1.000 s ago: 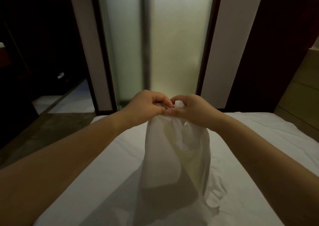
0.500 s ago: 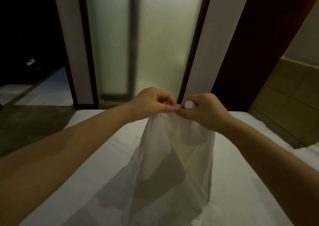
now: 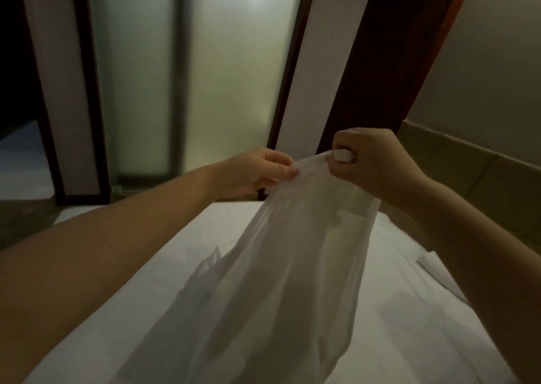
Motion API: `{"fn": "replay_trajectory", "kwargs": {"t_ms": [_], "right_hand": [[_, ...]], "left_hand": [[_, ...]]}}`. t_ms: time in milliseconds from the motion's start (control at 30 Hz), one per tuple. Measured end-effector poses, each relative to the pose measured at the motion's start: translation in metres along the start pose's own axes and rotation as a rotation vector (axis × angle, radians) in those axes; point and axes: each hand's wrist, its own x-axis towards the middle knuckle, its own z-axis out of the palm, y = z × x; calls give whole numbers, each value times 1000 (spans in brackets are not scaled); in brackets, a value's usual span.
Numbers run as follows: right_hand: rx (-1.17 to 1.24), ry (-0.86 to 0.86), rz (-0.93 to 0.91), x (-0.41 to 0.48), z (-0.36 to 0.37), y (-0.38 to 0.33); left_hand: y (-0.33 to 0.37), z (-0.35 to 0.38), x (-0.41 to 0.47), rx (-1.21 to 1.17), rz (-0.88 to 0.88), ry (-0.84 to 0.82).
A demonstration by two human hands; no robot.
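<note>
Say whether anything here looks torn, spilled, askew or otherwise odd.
Nothing stands out. The left hand and right hand pinch the top edge of the white cloth, which hangs over the bed with no visible tear or stain.

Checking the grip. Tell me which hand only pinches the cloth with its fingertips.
The left hand: its thumb and fingertips pinch the top edge of the cloth. The right hand is fisted round a bunched wad of it.
</note>
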Motion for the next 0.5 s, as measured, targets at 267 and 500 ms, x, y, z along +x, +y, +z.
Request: {"fn": "replay_trajectory", "kwargs": {"t_ms": [267,500], "right_hand": [[-258,471,77,76,-128,32],[-279,671,17,107,-210,20]], "left_hand": [[187,10,83,506,400,377],[257,27,84,151,472,295]]}}
